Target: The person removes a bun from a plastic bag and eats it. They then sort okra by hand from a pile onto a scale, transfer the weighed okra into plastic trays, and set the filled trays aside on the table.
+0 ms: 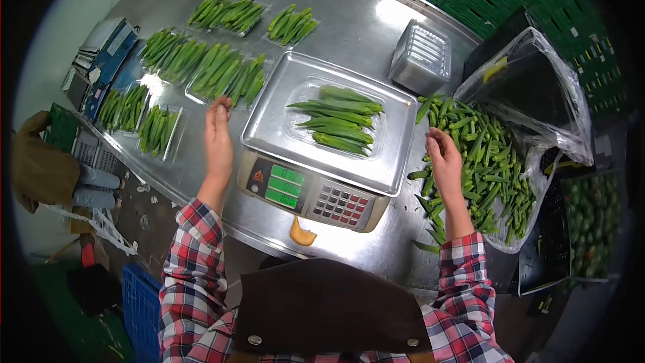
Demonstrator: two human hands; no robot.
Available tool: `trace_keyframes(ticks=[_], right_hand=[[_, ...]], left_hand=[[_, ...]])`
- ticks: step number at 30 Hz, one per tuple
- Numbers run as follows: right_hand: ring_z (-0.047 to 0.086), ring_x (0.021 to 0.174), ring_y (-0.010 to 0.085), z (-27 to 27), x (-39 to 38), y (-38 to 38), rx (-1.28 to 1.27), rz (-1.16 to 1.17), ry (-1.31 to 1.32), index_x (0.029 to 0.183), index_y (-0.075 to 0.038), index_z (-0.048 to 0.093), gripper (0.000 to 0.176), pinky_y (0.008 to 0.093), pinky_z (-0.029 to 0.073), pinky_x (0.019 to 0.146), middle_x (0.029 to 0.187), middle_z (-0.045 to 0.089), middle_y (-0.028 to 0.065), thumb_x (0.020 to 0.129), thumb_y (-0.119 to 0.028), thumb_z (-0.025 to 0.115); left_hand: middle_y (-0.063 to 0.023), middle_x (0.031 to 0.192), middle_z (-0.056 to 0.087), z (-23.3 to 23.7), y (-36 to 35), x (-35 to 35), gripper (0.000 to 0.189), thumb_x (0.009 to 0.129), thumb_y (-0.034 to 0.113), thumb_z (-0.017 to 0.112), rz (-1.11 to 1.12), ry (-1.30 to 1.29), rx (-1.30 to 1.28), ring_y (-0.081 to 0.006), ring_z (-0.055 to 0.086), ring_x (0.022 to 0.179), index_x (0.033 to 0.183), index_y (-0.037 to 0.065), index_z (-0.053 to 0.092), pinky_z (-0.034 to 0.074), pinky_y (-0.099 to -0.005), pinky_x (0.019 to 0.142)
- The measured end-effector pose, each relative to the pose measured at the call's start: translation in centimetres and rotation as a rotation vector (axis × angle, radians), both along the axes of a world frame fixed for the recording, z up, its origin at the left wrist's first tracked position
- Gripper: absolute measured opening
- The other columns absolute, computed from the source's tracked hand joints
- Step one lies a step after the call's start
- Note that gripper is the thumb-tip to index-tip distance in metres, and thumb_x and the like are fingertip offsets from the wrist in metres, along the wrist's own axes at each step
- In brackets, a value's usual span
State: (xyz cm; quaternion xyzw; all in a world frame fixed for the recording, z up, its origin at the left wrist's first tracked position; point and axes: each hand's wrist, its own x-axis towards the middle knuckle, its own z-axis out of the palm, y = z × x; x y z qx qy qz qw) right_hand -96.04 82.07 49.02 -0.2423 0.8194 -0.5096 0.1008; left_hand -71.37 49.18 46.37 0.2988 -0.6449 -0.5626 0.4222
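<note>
A clear plastic tray of okra (339,119) lies on the metal pan (269,131) of a digital scale (302,195) with green displays. My left hand (218,131) is raised just left of the pan, held edge-on with its fingers together; whether anything is in it cannot be made out. On the other side, my right hand (444,154) is beside the pan and over the edge of a heap of loose okra (490,161). Its fingers are slightly curled and apart, with nothing between them. Neither hand touches the tray.
Several filled okra trays (222,70) stand at the back left of the metal table (336,10). Stacked empty trays (423,57) are behind the scale's right corner. Right of them is a plastic-lined black crate (531,87). A yellowish curved piece (302,233) lies before the scale.
</note>
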Motion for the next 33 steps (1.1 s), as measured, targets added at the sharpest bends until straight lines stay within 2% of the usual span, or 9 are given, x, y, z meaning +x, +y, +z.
trace_keyframes(ticks=[3,7,11,13,18,21,24,28,33], right_hand=[[0.054,0.102,0.0207,-1.1,0.8,-1.5,-0.095,-0.004,-0.020,0.126,0.001,0.043,0.042,0.0314,0.043,0.088,0.116,0.054,0.0154,0.091,-0.020,0.051],[0.034,0.127,0.0345,-1.2,2.4,-6.4,0.033,0.026,0.269,0.135,0.001,0.029,0.054,0.0369,0.026,0.105,0.137,0.032,0.0239,0.092,-0.028,0.043],[0.024,0.132,0.0331,-1.9,2.9,-10.1,0.100,0.125,0.315,0.138,0.000,0.024,0.056,0.0332,0.018,0.108,0.140,0.028,0.0230,0.094,-0.032,0.038],[0.025,0.132,0.0320,-2.2,3.2,-10.8,0.231,0.287,0.330,0.133,0.000,0.034,0.053,0.0369,0.019,0.108,0.138,0.031,0.0237,0.094,-0.035,0.034],[0.043,0.115,0.0374,-2.3,1.8,-8.1,0.048,-0.011,0.268,0.121,0.001,0.046,0.040,0.0408,0.035,0.096,0.122,0.046,0.0248,0.088,-0.021,0.047],[0.059,0.088,0.0341,-1.8,0.9,-6.1,0.197,0.014,-0.141,0.116,0.002,0.051,0.038,0.0365,0.046,0.081,0.098,0.061,0.0221,0.083,-0.017,0.052],[0.061,0.074,0.0240,-1.6,1.6,-6.7,0.225,0.149,-0.356,0.110,0.005,0.053,0.037,0.0335,0.048,0.068,0.083,0.063,0.0165,0.080,-0.016,0.054],[0.057,0.078,0.0223,-4.6,1.5,-6.6,0.113,0.072,-0.150,0.108,0.005,0.052,0.042,0.0335,0.047,0.070,0.085,0.060,0.0136,0.072,-0.014,0.060],[0.054,0.063,0.0117,0.0,3.6,-9.8,-0.145,0.201,-0.347,0.106,0.005,0.050,0.029,0.0247,0.045,0.053,0.081,0.057,0.0077,0.078,-0.001,0.056]], left_hand=[[-0.0146,0.124,0.046,-0.1,0.7,-2.2,0.048,0.097,0.035,0.033,-0.103,-0.033,0.056,-0.0217,0.043,0.118,0.129,-0.001,0.038,0.029,-0.0322,0.103],[-0.0202,0.142,0.026,-1.2,0.9,-7.1,0.058,0.096,0.038,0.030,-0.257,-0.403,-0.436,-0.0315,0.024,0.132,0.138,0.000,0.022,0.018,-0.0369,0.108],[-0.0216,0.143,0.022,0.2,3.7,-10.5,0.057,0.095,0.035,0.033,-0.342,-0.503,-0.598,-0.0340,0.023,0.132,0.138,0.000,0.022,0.019,-0.0428,0.107],[-0.0212,0.143,0.022,0.6,5.1,-11.4,0.056,0.094,0.034,0.034,-0.409,-0.538,-0.637,-0.0334,0.023,0.133,0.138,0.001,0.023,0.019,-0.0445,0.107],[-0.0241,0.133,0.037,1.3,4.1,-11.3,0.048,0.091,0.026,0.045,-0.187,-0.260,-0.572,-0.0351,0.036,0.123,0.130,0.000,0.037,0.029,-0.0377,0.102],[-0.0241,0.117,0.051,2.3,2.0,-9.5,0.044,0.087,0.023,0.050,-0.242,-0.790,-0.306,-0.0335,0.050,0.109,0.121,-0.003,0.045,0.038,-0.0380,0.093],[-0.0233,0.103,0.058,1.8,2.5,-9.3,0.040,0.083,0.020,0.053,-0.304,-0.749,-0.160,-0.0329,0.057,0.094,0.114,-0.005,0.049,0.044,-0.0393,0.082],[-0.0089,0.084,0.053,-2.0,1.6,-9.0,0.045,0.081,0.014,0.057,-0.236,-0.568,-0.166,-0.0152,0.051,0.072,0.123,0.002,0.045,0.045,-0.0286,0.066],[-0.0016,0.076,0.050,2.0,3.3,-3.7,0.043,0.079,0.011,0.058,-0.091,0.176,0.592,-0.0146,0.051,0.071,0.120,0.002,0.048,0.047,-0.0287,0.067]])
